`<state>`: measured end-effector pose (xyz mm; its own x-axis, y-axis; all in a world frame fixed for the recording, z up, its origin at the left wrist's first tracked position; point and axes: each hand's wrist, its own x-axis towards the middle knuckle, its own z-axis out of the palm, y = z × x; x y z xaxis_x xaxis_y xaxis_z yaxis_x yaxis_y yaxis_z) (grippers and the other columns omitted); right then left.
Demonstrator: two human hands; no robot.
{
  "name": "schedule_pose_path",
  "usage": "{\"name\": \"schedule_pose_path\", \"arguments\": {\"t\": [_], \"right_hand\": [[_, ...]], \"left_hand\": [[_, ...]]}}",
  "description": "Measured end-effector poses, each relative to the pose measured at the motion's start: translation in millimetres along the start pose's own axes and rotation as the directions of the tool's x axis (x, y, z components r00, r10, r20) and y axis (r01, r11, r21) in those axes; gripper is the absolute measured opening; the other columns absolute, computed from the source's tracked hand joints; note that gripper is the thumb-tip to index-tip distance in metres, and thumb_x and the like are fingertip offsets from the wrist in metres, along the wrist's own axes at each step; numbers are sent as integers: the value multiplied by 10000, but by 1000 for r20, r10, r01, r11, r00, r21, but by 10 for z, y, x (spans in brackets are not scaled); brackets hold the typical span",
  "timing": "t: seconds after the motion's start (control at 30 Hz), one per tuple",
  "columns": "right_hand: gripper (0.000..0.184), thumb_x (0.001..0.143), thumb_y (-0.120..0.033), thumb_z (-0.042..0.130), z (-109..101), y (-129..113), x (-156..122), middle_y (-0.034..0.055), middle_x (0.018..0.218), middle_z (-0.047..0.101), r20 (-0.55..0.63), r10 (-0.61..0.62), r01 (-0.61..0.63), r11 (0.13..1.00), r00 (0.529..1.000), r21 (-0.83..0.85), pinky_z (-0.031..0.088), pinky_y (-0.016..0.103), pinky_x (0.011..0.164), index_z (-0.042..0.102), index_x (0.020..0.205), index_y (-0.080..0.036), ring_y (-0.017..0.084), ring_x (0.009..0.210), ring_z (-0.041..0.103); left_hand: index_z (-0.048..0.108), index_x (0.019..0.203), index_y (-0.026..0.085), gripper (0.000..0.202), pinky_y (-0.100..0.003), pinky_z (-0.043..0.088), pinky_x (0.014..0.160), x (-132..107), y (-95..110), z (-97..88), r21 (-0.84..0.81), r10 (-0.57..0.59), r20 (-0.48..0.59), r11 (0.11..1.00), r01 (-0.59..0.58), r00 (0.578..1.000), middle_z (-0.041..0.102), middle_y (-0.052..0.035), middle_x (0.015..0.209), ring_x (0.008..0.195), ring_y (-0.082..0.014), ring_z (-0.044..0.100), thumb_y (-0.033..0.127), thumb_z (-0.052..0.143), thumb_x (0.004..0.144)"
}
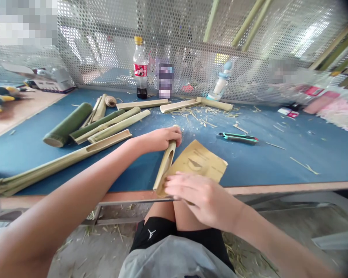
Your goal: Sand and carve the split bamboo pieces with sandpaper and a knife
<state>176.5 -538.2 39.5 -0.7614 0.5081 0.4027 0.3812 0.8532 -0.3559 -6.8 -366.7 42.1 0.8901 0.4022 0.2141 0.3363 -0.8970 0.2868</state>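
Nearest, the right hand (203,197) lies at the near edge of the blue-topped bench (292,154), over the person's knees. Its fingers stretch flat across the near end of a short pale split bamboo piece (166,164) and the near corner of a tan sheet of sandpaper (201,162). The thumb is hidden, so I cannot tell whether it pinches the sheet. The bamboo piece lies on the bench, running away from the edge with its hollow side up, and the sheet touches it on the right. At its far end the left hand (162,139) is clenched around it.

To the left, a long split bamboo pole (60,162) lies slantwise. Beyond it are several more split lengths and a dark green round bamboo section (66,124). To the right, a teal utility knife (237,138) lies apart from the sheet. Farther off, pale bamboo shavings (203,114) are scattered. A cola bottle with a yellow cap (140,67) stands against a perforated metal screen (104,46).
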Motion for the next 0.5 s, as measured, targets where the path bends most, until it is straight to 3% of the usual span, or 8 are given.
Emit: {"name": "schedule_pose_path", "arguments": {"t": [0.07, 0.2, 0.3, 0.4, 0.5], "right_hand": [[351, 907, -16, 455, -182, 51, -112, 89, 1234, 663, -139, 65, -81, 990, 988, -115, 380, 287, 1128, 618, 1203, -111, 142, 1222, 558], [316, 955, -98, 460, -422, 205, -291, 76, 1242, 664, -369, 224, -326, 914, 902, -242, 441, 287, 1062, 619, 1223, -155, 150, 1193, 587], [315, 978, -204, 461, -439, 306, -368, 64, 1241, 670, -419, 386, -498, 844, 822, -198, 487, 305, 1005, 628, 1243, -171, 183, 1160, 619], [344, 986, -283, 445, -441, 383, -386, 66, 1142, 716, -402, 558, -647, 752, 726, -126, 546, 317, 894, 643, 1244, -172, 215, 1059, 677], [361, 984, -307, 429, -508, 499, -369, 70, 1058, 742, -418, 642, -738, 665, 642, -113, 564, 334, 826, 659, 1233, -185, 240, 991, 703]], "left_hand": [[608, 966, 199, 443, -266, 406, 983, -25, 4, -14, 84, -25, 9, 996, 25, 1000, 555, -35, 1177, 1105, -165, 532, -11, 386, 645], [623, 1007, 195, 342, -413, 343, 1042, -71, 49, -49, 312, -92, -13, 946, 92, 996, 548, -85, 1137, 1111, -257, 492, 68, 453, 738], [615, 923, 170, 243, -487, 357, 995, -85, 161, -78, 447, -138, -11, 885, 128, 990, 561, -114, 1019, 1043, -302, 520, 106, 454, 752], [594, 902, 166, 189, -469, 446, 806, -85, 305, -103, 510, -191, 23, 847, 153, 981, 581, -121, 948, 925, -328, 578, 197, 492, 746], [567, 924, 178, 212, -426, 469, 694, -83, 439, -107, 515, -229, 75, 842, 159, 971, 620, -99, 931, 829, -317, 627, 319, 512, 775]]}}
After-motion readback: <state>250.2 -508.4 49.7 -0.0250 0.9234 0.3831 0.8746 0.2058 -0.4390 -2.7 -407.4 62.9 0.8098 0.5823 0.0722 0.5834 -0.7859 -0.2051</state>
